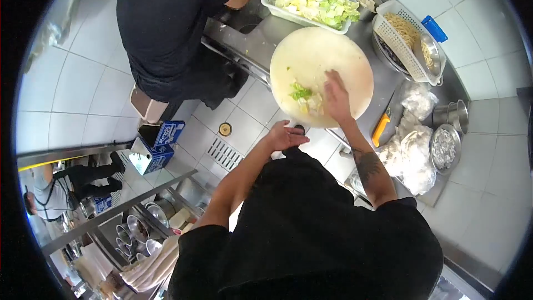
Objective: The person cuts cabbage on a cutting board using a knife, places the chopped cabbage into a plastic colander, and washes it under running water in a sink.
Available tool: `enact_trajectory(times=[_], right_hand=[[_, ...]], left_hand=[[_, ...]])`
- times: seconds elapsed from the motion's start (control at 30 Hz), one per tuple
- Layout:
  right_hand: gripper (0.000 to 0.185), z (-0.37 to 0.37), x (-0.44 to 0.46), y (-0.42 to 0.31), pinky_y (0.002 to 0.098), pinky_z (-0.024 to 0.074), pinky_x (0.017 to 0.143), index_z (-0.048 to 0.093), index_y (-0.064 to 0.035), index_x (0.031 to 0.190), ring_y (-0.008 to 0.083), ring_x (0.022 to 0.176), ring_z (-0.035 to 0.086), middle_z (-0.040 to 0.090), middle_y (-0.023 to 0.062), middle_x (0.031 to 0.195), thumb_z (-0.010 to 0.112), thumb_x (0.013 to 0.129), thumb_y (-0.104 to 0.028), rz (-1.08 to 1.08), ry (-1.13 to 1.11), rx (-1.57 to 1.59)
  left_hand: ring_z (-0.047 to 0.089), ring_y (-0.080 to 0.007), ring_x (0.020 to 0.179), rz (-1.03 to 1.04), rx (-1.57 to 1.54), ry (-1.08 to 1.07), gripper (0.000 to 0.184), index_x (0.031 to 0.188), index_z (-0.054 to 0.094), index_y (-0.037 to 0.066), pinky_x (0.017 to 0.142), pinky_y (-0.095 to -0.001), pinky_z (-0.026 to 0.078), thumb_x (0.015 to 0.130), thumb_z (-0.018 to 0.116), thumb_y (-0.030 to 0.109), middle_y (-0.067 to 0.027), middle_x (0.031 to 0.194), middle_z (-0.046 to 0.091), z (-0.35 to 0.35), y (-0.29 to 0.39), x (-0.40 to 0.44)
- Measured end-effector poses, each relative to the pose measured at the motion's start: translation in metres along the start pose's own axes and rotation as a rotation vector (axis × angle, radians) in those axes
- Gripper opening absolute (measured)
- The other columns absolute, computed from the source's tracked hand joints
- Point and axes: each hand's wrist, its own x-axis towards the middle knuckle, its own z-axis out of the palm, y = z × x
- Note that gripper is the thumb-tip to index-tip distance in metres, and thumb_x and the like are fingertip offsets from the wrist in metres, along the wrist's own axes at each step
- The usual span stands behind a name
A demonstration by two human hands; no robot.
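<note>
A round, pale chopping board (pixel 350 58) lies on the steel counter. Small pieces of cut cabbage (pixel 304 98) are scattered over its near left part. My right hand (pixel 336 97) is on or just over the board, right beside these pieces, its fingers stretched out and slightly blurred. Below the board's near edge, my left hand (pixel 286 136) is held palm up with the fingers apart and nothing in it. Beyond the board, a white plastic basket (pixel 311 24) is heaped with chopped cabbage. To the right lies a knife with an orange handle (pixel 381 129).
At the back right, a white basket (pixel 397 58) holds noodles, near small steel bowls. Plastic bags (pixel 416 158) and a steel bowl with foil-like contents (pixel 445 147) sit on the right. A co-worker in black (pixel 166 28) stands at the left; another person (pixel 66 186) is farther away.
</note>
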Motion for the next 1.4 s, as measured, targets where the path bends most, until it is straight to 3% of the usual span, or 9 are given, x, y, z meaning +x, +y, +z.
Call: enact_trajectory(times=[0.03,0.17,0.3,0.37,0.6,1.0,1.13,1.17,1.4], right_hand=[[0.034,-0.001,-0.006,-0.005,0.0429,0.0353,0.108,0.056,-0.0016,0.126,0.0376,0.127,0.046,0.051,0.023,0.133,0.051,0.095,-0.014,0.258,0.153,0.091],[0.039,0.046,-0.04,-0.01,0.0389,0.0359,0.106,0.049,0.0011,0.132,0.0344,0.124,0.049,0.052,0.0225,0.133,0.048,0.098,-0.018,0.177,0.311,0.113],[0.039,0.069,0.008,-0.033,0.0368,0.0355,0.106,0.05,0.0014,0.131,0.0296,0.123,0.05,0.053,0.0189,0.132,0.048,0.099,-0.02,0.224,0.307,0.309],[0.037,0.063,0.032,-0.029,0.0297,0.0328,0.105,0.052,0.0009,0.13,0.0204,0.122,0.049,0.055,0.0127,0.13,0.045,0.101,-0.02,0.287,0.147,0.766],[0.033,0.006,0.032,-0.022,0.0303,0.0413,0.099,0.058,-0.0031,0.126,0.0203,0.114,0.056,0.062,0.0121,0.121,0.048,0.101,-0.022,0.186,-0.055,0.279],[0.032,0.08,0.017,-0.04,0.0389,0.0331,0.11,0.06,-0.0005,0.119,0.0341,0.133,0.042,0.051,0.0191,0.137,0.055,0.094,-0.02,-0.164,-0.337,0.178],[0.029,0.087,-0.012,-0.06,0.04,0.0335,0.11,0.061,0.0033,0.116,0.0346,0.129,0.046,0.056,0.0187,0.129,0.055,0.092,-0.012,-0.298,-0.348,0.062],[0.029,0.089,-0.022,-0.065,0.0401,0.0352,0.109,0.061,0.0044,0.115,0.0354,0.126,0.048,0.057,0.0187,0.126,0.055,0.092,-0.012,-0.36,-0.373,-0.047],[0.042,0.117,-0.075,-0.094,0.0433,0.0347,0.108,0.048,0.0046,0.132,0.0388,0.127,0.045,0.047,0.0254,0.135,0.048,0.092,-0.01,-0.146,-0.31,0.112]], left_hand=[[0.045,-0.0541,0.122,0.024,-0.012,-0.005,0.065,0.132,0.029,-0.019,0.106,-0.0538,0.04,0.102,0.022,0.038,-0.0452,0.128,0.04,-0.003,0.0,-0.004],[0.045,-0.0523,0.122,0.112,0.019,-0.005,0.061,0.132,0.029,-0.017,0.106,-0.0535,0.039,0.102,0.024,0.035,-0.0433,0.129,0.04,-0.007,-0.001,-0.014],[0.046,-0.0507,0.123,0.231,-0.058,0.01,0.059,0.133,0.028,-0.017,0.107,-0.0514,0.041,0.101,0.026,0.033,-0.0427,0.131,0.039,-0.014,0.001,-0.015],[0.048,-0.0499,0.121,0.272,-0.118,0.022,0.056,0.128,0.034,-0.016,0.105,-0.0512,0.042,0.101,0.028,0.032,-0.0416,0.129,0.041,-0.017,0.005,-0.019],[0.049,-0.0489,0.119,0.527,0.157,0.135,0.049,0.117,0.041,-0.012,0.106,-0.0526,0.041,0.1,0.03,0.033,-0.0395,0.126,0.044,-0.014,0.009,-0.042],[0.042,-0.0515,0.123,0.155,-0.072,-0.127,0.065,0.133,0.033,-0.013,0.106,-0.0606,0.036,0.101,0.024,0.043,-0.0368,0.129,0.044,0.018,0.038,-0.019],[0.054,-0.0344,0.118,0.377,0.19,-0.262,0.052,0.128,0.049,0.001,0.1,-0.0498,0.048,0.102,0.031,0.042,-0.0198,0.124,0.057,-0.006,0.054,-0.001],[0.058,-0.0267,0.114,0.241,0.01,-0.602,0.043,0.124,0.055,0.008,0.098,-0.0441,0.05,0.103,0.033,0.039,-0.0129,0.123,0.059,-0.044,0.073,0.044],[0.052,-0.0382,0.121,0.306,0.012,-0.385,0.048,0.133,0.042,-0.003,0.108,-0.0506,0.04,0.103,0.029,0.032,-0.0277,0.13,0.051,-0.042,0.054,-0.014]])
